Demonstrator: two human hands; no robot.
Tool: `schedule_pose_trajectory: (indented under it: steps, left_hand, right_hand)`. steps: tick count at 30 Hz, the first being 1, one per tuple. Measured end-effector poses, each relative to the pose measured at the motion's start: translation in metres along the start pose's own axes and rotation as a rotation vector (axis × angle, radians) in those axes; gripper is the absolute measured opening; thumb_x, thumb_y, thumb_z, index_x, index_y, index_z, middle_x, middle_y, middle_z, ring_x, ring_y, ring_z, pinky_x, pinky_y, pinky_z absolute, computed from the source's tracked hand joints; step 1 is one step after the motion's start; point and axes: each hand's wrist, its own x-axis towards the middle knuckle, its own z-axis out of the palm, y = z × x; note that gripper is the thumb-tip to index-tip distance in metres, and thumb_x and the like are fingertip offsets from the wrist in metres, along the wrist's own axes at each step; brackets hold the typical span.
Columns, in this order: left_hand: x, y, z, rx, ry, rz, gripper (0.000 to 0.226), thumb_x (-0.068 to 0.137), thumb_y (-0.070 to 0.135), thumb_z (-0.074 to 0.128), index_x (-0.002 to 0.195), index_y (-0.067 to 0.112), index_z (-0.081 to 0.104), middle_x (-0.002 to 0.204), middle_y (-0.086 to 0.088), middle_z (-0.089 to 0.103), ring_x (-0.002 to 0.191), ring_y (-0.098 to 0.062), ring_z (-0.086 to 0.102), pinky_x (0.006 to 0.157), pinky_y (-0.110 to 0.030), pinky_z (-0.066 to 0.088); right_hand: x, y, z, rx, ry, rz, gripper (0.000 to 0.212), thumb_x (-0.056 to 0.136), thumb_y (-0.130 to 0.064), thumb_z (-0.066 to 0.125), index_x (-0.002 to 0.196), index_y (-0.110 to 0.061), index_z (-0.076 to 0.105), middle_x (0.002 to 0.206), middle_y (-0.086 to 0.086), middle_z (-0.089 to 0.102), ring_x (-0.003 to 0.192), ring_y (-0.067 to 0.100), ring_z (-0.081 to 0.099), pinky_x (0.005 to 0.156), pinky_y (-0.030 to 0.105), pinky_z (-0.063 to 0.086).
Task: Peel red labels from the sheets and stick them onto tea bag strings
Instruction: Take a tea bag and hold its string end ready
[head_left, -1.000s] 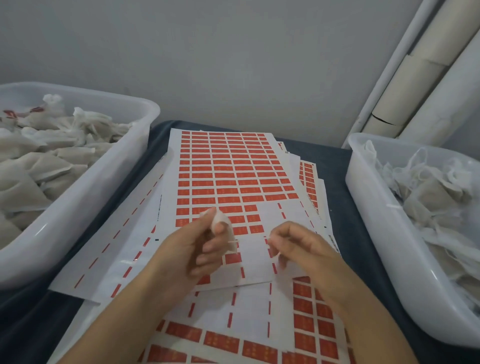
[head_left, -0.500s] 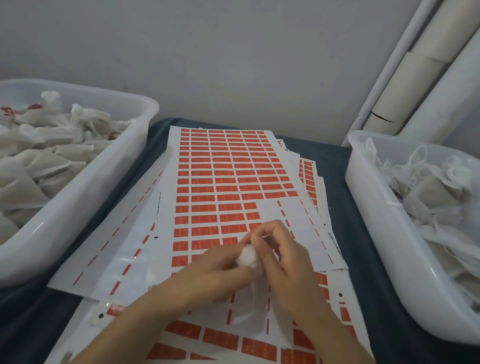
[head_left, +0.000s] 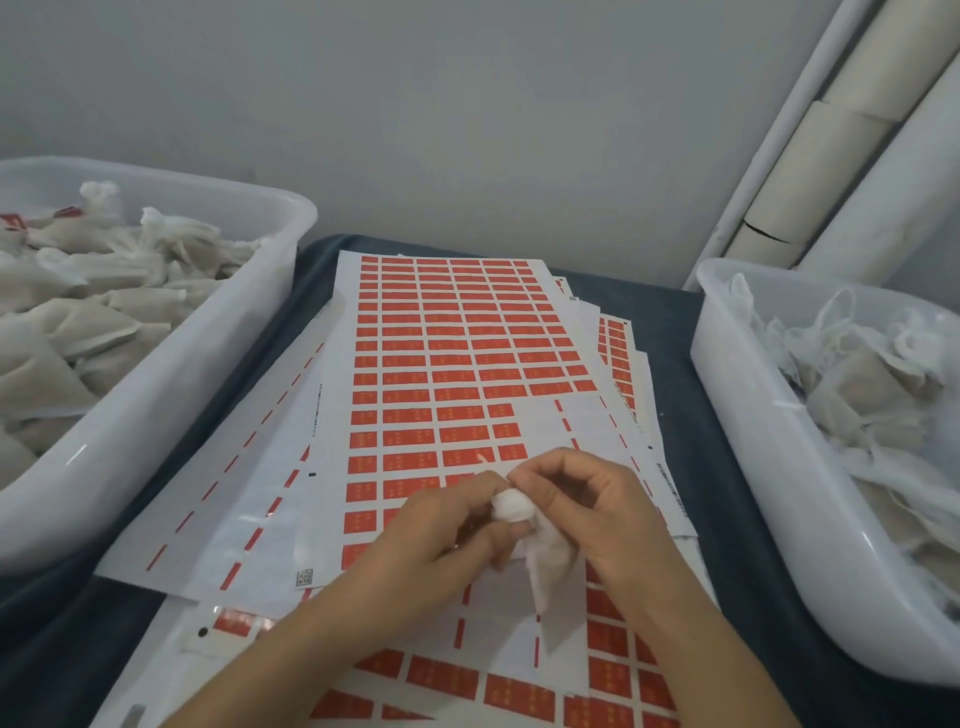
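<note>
Sheets of red labels (head_left: 447, 358) lie stacked on the dark table between two tubs. Over the lower part of the top sheet, my left hand (head_left: 441, 530) holds a white tea bag (head_left: 540, 540) by its gathered top; the bag hangs down between both hands. My right hand (head_left: 587, 504) has its fingers curled and pinches at the bag's top, where the string would be. The string itself and any label between the fingertips are too small to make out.
A white tub (head_left: 171, 395) full of tea bags stands at the left, some with red labels at its far corner. Another white tub (head_left: 769, 467) of tea bags stands at the right. Cardboard tubes (head_left: 810, 171) lean against the wall at the back right.
One second ago my hands were apart, the left holding the bag. They came together over the sheet, and now both work at the bag's top, which hangs lower.
</note>
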Motion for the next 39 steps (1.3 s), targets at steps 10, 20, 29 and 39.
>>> schedule_pose_trajectory:
  steps: [10, 20, 29, 39]
  left_hand:
    - [0.003, 0.007, -0.013, -0.343, -0.012, -0.214, 0.031, 0.070, 0.045, 0.060, 0.090, 0.022, 0.066, 0.062, 0.002, 0.064, 0.053, -0.010, 0.055, 0.052, -0.016, 0.047]
    - [0.000, 0.011, -0.014, -0.304, 0.025, -0.126, 0.027, 0.076, 0.041, 0.055, 0.095, 0.023, 0.056, 0.068, 0.002, 0.068, 0.049, -0.012, 0.058, 0.054, -0.021, 0.052]
    - [0.003, 0.012, -0.019, -0.493, 0.027, -0.110, 0.025, 0.074, 0.041, 0.060, 0.095, 0.033, 0.051, 0.057, 0.002, 0.058, 0.041, -0.011, 0.047, 0.043, -0.016, 0.043]
    - [0.003, 0.015, -0.019, -0.814, -0.071, -0.237, 0.018, 0.076, 0.032, 0.065, 0.093, 0.026, 0.060, 0.051, 0.001, 0.041, 0.045, -0.009, 0.031, 0.043, -0.016, 0.031]
  right_hand:
    - [-0.001, 0.003, -0.003, -0.293, -0.141, -0.204, 0.014, 0.083, -0.047, 0.054, 0.096, -0.048, 0.060, 0.098, -0.022, 0.062, 0.096, 0.001, 0.058, 0.080, 0.011, 0.047]
    - [-0.001, 0.002, -0.003, -0.270, -0.050, -0.088, 0.012, 0.078, -0.039, 0.060, 0.089, -0.043, 0.058, 0.097, -0.032, 0.058, 0.095, -0.011, 0.054, 0.071, 0.000, 0.042]
    - [-0.007, -0.004, 0.004, 0.020, -0.072, 0.114, 0.030, 0.069, -0.048, 0.059, 0.088, -0.027, 0.067, 0.089, -0.013, 0.066, 0.087, 0.003, 0.062, 0.069, 0.011, 0.051]
    - [-0.008, -0.006, 0.011, 0.691, -0.405, 0.373, 0.010, 0.072, -0.024, 0.061, 0.064, -0.018, 0.064, 0.056, -0.004, 0.046, 0.050, 0.005, 0.040, 0.052, 0.017, 0.040]
